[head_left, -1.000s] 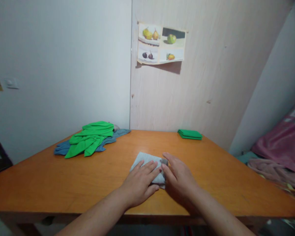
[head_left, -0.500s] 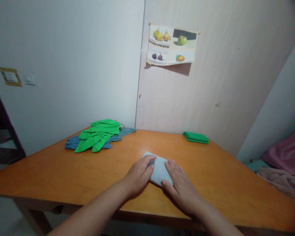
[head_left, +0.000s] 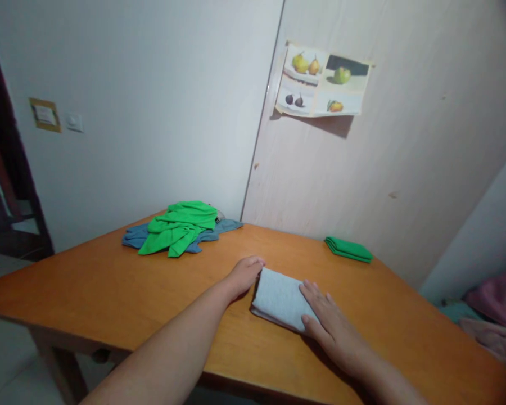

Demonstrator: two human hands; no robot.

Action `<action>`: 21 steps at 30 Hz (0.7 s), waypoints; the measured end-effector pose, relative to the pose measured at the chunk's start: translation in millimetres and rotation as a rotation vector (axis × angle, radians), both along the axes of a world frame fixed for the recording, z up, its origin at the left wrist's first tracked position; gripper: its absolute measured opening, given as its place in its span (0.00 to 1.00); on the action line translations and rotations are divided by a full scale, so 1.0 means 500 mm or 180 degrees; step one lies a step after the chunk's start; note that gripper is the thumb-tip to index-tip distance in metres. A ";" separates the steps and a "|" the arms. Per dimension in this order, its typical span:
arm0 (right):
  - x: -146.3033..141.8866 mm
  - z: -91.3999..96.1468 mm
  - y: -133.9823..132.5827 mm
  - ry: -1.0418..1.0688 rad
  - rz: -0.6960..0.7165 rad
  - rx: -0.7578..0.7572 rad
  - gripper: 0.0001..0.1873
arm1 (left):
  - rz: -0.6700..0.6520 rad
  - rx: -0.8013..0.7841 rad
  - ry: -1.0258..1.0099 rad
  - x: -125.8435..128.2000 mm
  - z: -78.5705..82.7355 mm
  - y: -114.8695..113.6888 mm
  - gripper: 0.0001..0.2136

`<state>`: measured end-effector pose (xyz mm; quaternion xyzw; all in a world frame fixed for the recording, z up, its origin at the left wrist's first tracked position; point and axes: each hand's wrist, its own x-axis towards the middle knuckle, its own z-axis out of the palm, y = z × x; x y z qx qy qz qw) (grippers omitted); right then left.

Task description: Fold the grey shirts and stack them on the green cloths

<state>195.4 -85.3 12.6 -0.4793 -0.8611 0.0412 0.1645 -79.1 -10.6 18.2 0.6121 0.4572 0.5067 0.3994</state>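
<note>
Right hand (head_left: 332,327), fingers flat and slightly parted, rests on folded grey cloth (head_left: 280,298), apparently steadying it; left hand (head_left: 243,275) at its far-left corner, grip unclear.

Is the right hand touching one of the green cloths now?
No, the right hand lies on the folded grey cloth.

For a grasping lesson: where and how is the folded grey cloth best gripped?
The folded grey cloth is probably best pinched through all layers at its near edge, from the person's side: it lies flat, layers show there, and the right hand covers its right end.
</note>
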 end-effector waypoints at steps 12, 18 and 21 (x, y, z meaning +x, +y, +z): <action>-0.117 0.084 0.068 0.0262 -0.0122 -0.0027 0.37 | -0.0376 -0.0299 -0.0056 -0.004 -0.018 0.013 0.15; -0.114 0.025 0.094 -0.0132 -0.0092 -0.0209 0.42 | -0.0462 -0.0429 -0.0004 -0.004 -0.025 0.019 0.16; -0.099 0.008 0.097 -0.0088 -0.0125 -0.0201 0.41 | -0.0546 -0.0507 0.0014 -0.003 -0.030 0.025 0.15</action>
